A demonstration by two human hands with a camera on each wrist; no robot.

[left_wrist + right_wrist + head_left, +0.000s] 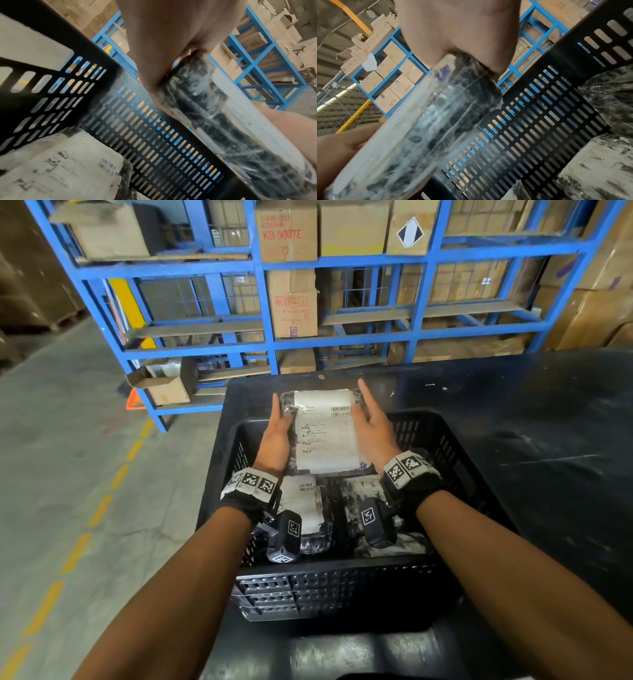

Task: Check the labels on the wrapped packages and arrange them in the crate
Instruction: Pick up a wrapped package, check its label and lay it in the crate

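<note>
Above the far end of the black slotted crate (445, 419) I hold a package (325, 436) wrapped in clear film, its white barcoded label facing up. My left hand (275, 433) grips its left edge. On the other side, my right hand (371, 426) presses against the right edge with its fingers straight. The left wrist view shows the package's dark wrapped side (205, 121) over the crate wall (137, 128). The same package (419, 128) fills the right wrist view. In the crate lie a labelled package (303, 501) and another wrapped one (404, 542).
The crate sits on a black table (513, 412) that stretches away to the right. Behind it stands a blue steel rack (342, 265) loaded with cardboard boxes. On the left is concrete floor with a dashed yellow line (102, 508) and an open carton (164, 385).
</note>
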